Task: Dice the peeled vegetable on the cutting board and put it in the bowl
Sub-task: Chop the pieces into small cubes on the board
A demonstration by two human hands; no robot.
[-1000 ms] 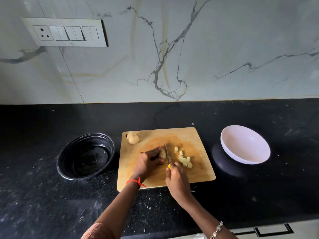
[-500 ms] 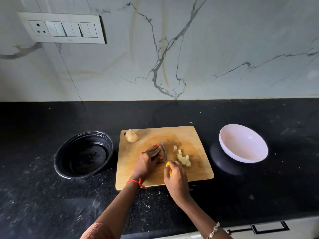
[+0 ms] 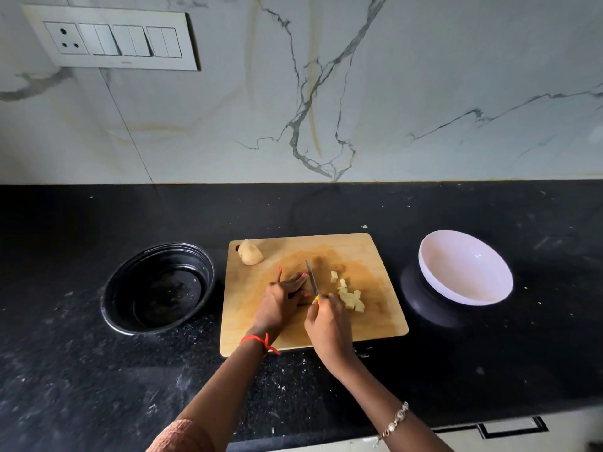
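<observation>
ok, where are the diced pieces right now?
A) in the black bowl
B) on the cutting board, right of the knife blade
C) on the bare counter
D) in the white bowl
B: the diced pieces lie on the cutting board just right of the knife blade; the white bowl and black bowl hold none.

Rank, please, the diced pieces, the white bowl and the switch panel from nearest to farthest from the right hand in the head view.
1. Diced pieces, on the cutting board beside the right hand.
2. White bowl, on the counter to the right.
3. Switch panel, on the wall, far left.
</observation>
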